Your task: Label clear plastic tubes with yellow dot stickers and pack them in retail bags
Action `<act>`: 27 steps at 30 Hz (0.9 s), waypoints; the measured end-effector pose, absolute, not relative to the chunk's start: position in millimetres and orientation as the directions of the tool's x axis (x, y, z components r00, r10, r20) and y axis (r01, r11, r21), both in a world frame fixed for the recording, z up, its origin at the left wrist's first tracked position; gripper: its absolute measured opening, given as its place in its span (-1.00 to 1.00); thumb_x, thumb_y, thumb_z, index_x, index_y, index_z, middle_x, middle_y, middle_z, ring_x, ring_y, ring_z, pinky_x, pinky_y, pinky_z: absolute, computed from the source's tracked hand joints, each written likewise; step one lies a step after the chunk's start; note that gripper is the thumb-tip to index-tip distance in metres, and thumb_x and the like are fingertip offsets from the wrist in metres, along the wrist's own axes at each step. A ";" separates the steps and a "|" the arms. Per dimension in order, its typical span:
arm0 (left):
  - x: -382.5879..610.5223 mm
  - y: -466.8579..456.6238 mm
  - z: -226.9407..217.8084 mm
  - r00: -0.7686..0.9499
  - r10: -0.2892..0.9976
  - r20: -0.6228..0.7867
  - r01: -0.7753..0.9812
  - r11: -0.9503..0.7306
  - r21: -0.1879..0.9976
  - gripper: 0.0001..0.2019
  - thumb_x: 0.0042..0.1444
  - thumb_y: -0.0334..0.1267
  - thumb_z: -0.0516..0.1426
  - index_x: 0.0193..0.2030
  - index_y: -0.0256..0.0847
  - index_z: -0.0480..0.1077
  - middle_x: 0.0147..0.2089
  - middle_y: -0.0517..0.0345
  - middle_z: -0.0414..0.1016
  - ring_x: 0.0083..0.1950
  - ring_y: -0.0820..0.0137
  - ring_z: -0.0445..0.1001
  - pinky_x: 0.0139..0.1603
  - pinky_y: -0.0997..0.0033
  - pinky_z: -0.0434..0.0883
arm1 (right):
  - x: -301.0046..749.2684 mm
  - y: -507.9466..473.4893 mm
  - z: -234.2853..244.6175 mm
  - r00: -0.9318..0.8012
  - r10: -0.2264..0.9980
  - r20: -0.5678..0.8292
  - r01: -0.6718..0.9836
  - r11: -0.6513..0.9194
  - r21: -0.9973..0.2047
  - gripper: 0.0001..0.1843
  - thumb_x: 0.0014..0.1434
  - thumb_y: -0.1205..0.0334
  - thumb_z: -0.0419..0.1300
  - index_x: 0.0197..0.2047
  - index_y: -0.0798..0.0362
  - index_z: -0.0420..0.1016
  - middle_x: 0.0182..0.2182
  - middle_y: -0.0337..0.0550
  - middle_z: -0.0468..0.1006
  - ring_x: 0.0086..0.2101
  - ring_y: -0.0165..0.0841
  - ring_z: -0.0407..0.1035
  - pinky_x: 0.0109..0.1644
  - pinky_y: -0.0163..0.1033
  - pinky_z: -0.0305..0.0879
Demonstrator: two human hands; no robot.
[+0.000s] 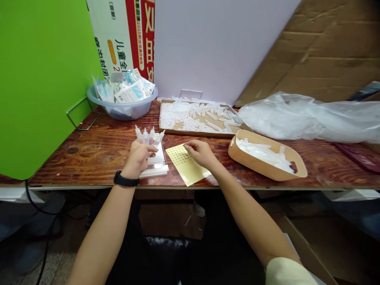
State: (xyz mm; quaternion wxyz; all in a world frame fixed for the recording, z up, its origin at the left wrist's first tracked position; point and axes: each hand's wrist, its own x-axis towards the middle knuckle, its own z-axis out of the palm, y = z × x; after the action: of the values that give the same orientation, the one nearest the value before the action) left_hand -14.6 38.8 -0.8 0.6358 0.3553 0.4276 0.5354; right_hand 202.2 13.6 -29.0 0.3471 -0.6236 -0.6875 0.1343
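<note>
My left hand [139, 156] is closed round several small white dropper bottles [148, 136], their tips pointing up and away from me. Under it lies a stack of flat white packets [156, 166]. My right hand [200, 152] rests on a yellow sticker sheet [187, 164] with rows of small dots, its thumb and forefinger pinched at the sheet's upper edge. Whether a sticker is between those fingers is too small to see. A black band sits on my left wrist.
A shallow cardboard tray [196, 132] of white bottles lies behind the sheet. A tan oval basket [267, 168] with more bottles stands to the right. A bluish bowl [121, 109] of packets stands back left, a clear plastic bag [311, 116] back right, a green board [38, 79] left.
</note>
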 end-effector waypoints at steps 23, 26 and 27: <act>7.6 8.1 -4.0 0.152 0.970 -0.190 -0.424 0.238 0.874 -0.63 -0.34 -0.41 0.30 -0.33 -0.24 0.30 -0.43 0.29 0.37 -0.47 0.48 0.39 -0.40 0.41 0.48 | 293.5 152.6 33.3 0.440 0.819 0.369 0.887 -0.334 -0.319 -0.67 0.21 0.31 -0.01 -0.18 0.19 0.57 -0.20 0.19 0.57 -0.13 -0.07 0.43 -0.06 -0.07 0.30; 13.2 1.2 -6.7 0.255 0.944 -0.207 -0.332 0.287 0.898 -0.65 -0.26 -0.33 0.31 -0.28 -0.20 0.35 -0.43 0.26 0.40 -0.47 0.47 0.40 -0.41 0.46 0.42 | 326.9 177.1 53.1 0.497 0.778 0.383 0.867 -0.428 -0.256 -0.71 0.17 0.34 0.07 -0.13 0.25 0.55 -0.13 0.29 0.51 -0.04 0.04 0.39 0.02 0.05 0.27; 14.8 -1.4 -7.5 0.270 0.939 -0.213 -0.292 0.290 0.911 -0.65 -0.25 -0.31 0.32 -0.25 -0.18 0.37 -0.43 0.25 0.41 -0.46 0.46 0.40 -0.41 0.46 0.41 | 339.5 185.3 56.5 0.512 0.771 0.378 0.859 -0.463 -0.218 -0.71 0.15 0.35 0.09 -0.11 0.26 0.53 -0.11 0.30 0.50 -0.03 0.05 0.39 0.02 0.07 0.28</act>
State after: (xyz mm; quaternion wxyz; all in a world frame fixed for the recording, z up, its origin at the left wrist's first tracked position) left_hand 14.8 -1.4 -7.5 0.6916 0.3958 0.4085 0.4451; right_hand 339.5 185.3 56.5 0.1931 -0.8477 -0.4809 -0.1134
